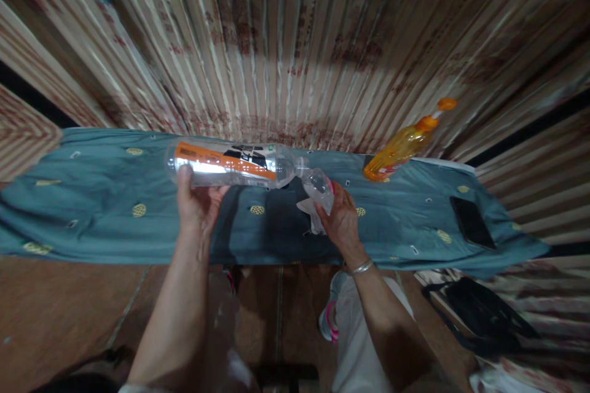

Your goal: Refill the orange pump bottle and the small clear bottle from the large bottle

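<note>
While the large clear bottle lies horizontal above the cloth-covered table, its neck points right and meets the end of a small clear bottle. Can't tell if the two are joined or just lined up mouth to mouth. Large one: orange, silver and black label wrapped round the body, no liquid visible. Small one: tilted, far end lower and toward the person, pinkish patch by the fingers.

Left hand: closed round the base end of the large bottle, thumb on the near face, fingers beneath. Right hand: narrow grip on the small bottle's far end, thumb on the near side, fingers over the other. Silvery bracelet on that wrist.

Whitish limp piece just below the small bottle, left of the right hand; too blurred to identify, can't tell if it hangs or rests on the cloth.

Teal cloth with yellow pineapple prints covers the table, wrinkled at left. Pump bottle at its back edge, right of the hands: amber liquid, orange pump head, leaning right in view. Dark phone flat on the cloth, near the right end.

Behind: striped, pleated curtain with reddish motifs. Below: brown tiled floor, a shoe with pink trim, black bag lower right.
</note>
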A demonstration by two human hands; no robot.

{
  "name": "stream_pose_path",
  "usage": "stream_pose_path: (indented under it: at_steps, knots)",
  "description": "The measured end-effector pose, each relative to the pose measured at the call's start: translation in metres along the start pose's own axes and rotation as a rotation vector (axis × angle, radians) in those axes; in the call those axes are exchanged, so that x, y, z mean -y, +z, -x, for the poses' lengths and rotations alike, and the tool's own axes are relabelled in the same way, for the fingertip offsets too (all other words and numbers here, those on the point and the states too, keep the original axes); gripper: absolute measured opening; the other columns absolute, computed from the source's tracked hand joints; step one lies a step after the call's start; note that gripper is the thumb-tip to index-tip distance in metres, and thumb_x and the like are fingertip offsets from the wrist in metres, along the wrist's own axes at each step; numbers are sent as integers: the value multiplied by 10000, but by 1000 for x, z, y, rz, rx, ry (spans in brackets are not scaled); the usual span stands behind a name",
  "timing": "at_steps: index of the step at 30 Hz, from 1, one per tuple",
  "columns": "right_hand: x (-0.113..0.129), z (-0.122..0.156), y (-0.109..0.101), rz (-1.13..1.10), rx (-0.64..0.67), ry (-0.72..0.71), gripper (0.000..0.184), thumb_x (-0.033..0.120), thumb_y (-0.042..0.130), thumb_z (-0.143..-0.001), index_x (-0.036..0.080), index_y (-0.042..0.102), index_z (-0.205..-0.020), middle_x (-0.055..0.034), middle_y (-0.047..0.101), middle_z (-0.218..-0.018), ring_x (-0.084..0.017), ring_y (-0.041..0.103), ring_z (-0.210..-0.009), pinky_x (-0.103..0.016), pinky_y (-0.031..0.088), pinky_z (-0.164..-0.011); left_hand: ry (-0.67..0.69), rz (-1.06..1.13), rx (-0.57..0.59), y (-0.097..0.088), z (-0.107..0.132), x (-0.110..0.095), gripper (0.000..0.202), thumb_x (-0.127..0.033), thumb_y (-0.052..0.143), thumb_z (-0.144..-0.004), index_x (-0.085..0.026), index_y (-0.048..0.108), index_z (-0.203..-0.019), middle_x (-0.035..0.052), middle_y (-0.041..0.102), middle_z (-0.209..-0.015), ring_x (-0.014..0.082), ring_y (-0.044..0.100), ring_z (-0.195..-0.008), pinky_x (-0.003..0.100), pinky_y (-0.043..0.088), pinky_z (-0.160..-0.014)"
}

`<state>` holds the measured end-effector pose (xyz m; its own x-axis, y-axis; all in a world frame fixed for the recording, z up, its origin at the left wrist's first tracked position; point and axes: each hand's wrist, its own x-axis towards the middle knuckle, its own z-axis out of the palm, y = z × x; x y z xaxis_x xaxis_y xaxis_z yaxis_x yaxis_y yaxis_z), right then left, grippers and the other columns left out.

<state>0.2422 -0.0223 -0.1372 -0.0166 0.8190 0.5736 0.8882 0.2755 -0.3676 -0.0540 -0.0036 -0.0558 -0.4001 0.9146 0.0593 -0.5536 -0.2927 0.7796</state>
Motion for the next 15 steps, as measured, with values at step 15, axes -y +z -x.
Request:
stream_pose_path:
  at_steps: [15]
  knots:
    - [1, -1, -2, 24, 14, -10, 641, 415, 603, -981, 32, 454, -1472, -289, 651, -1356, -368, 627, -1278, -571, 526, -1117, -69, 52, -96, 9, 4, -6, 362, -450, 646, -872, -250, 691, -1171, 45, 777, -1128, 341, 532, -1422, 467, 575, -1026]
